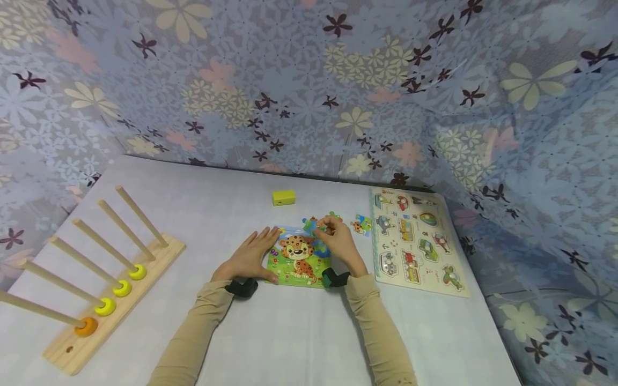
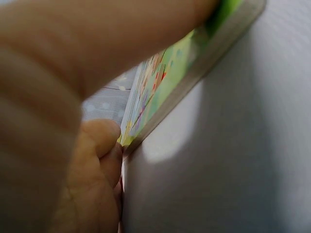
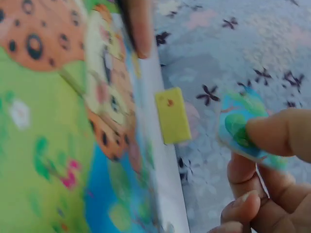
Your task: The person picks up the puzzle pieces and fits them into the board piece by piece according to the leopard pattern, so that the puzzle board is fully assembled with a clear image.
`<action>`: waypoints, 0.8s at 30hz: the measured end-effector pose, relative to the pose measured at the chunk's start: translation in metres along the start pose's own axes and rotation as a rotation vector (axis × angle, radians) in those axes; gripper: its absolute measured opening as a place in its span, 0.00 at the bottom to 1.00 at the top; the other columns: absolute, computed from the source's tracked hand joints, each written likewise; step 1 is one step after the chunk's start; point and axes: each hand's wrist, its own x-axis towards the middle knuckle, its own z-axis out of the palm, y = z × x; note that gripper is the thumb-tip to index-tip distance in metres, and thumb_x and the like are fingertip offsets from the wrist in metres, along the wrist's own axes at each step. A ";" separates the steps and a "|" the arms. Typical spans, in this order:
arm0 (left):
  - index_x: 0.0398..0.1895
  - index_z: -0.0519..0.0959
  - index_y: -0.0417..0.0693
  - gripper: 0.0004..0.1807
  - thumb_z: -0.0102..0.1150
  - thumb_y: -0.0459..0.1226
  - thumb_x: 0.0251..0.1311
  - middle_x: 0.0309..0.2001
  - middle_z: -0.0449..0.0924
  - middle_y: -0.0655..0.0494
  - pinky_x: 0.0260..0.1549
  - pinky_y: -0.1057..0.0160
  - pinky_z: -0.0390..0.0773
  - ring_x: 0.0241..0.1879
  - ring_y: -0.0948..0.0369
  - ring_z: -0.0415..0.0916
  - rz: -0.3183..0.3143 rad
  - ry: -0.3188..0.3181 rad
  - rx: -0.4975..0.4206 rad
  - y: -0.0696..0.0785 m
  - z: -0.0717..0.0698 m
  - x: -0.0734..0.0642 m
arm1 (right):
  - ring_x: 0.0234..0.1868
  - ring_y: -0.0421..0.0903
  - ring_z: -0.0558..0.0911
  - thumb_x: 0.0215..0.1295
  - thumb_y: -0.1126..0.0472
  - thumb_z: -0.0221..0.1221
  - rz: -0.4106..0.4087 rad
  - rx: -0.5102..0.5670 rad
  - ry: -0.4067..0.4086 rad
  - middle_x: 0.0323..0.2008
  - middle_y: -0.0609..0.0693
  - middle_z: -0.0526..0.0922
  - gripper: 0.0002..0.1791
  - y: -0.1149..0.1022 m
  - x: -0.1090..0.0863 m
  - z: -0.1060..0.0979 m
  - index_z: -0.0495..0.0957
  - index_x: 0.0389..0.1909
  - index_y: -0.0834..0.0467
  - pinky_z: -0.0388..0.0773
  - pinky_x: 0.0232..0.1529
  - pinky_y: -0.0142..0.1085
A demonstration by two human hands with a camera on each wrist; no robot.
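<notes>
A jigsaw puzzle (image 1: 286, 274) with a spotted leopard cub on green grass lies flat on the table between the hands. My left hand (image 1: 248, 259) spreads over its left side, the thumb on the front edge and the fingers along the left edge. Seen close in the left wrist view, that thumb (image 2: 97, 39) lies across the board's thick edge. Above the puzzle's upper right part, my right hand (image 1: 339, 244) pinches a blue and green puzzle piece (image 3: 235, 120) between thumb and fingers. Loose puzzle pieces (image 1: 361, 225) lie just beyond and to the right.
A yellow block (image 1: 283, 198) stands behind the puzzle. To the right lies a wooden vehicle puzzle board (image 1: 398, 252). At the left, a wooden stand (image 1: 126, 306) holds several tall pegs, some with yellow or orange beads. Flowered fabric hangs behind the table.
</notes>
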 end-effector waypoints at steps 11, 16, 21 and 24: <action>0.76 0.46 0.37 0.68 0.75 0.57 0.36 0.78 0.42 0.42 0.76 0.44 0.38 0.77 0.45 0.39 -0.005 0.002 -0.005 0.001 0.000 -0.001 | 0.36 0.41 0.78 0.65 0.63 0.61 -0.006 0.122 0.093 0.37 0.53 0.80 0.15 0.011 -0.002 -0.019 0.77 0.49 0.66 0.75 0.41 0.29; 0.76 0.46 0.37 0.68 0.75 0.57 0.37 0.77 0.42 0.42 0.76 0.43 0.38 0.77 0.44 0.39 -0.002 -0.004 -0.006 0.001 -0.002 -0.002 | 0.34 0.43 0.78 0.67 0.60 0.59 0.013 -0.035 0.057 0.38 0.56 0.84 0.12 0.014 0.001 -0.011 0.82 0.47 0.61 0.73 0.34 0.31; 0.76 0.46 0.37 0.69 0.76 0.57 0.36 0.77 0.42 0.41 0.75 0.43 0.39 0.77 0.44 0.39 0.001 0.004 -0.012 0.002 -0.002 -0.002 | 0.37 0.49 0.79 0.67 0.59 0.59 -0.014 -0.232 0.031 0.40 0.56 0.84 0.12 0.018 0.005 -0.001 0.83 0.48 0.57 0.76 0.38 0.40; 0.76 0.46 0.37 0.69 0.76 0.57 0.36 0.77 0.42 0.42 0.76 0.43 0.39 0.77 0.44 0.39 0.000 0.005 -0.013 0.001 -0.002 -0.002 | 0.39 0.50 0.78 0.66 0.58 0.61 -0.032 -0.303 0.044 0.42 0.57 0.80 0.13 0.019 0.007 0.001 0.82 0.48 0.58 0.77 0.41 0.43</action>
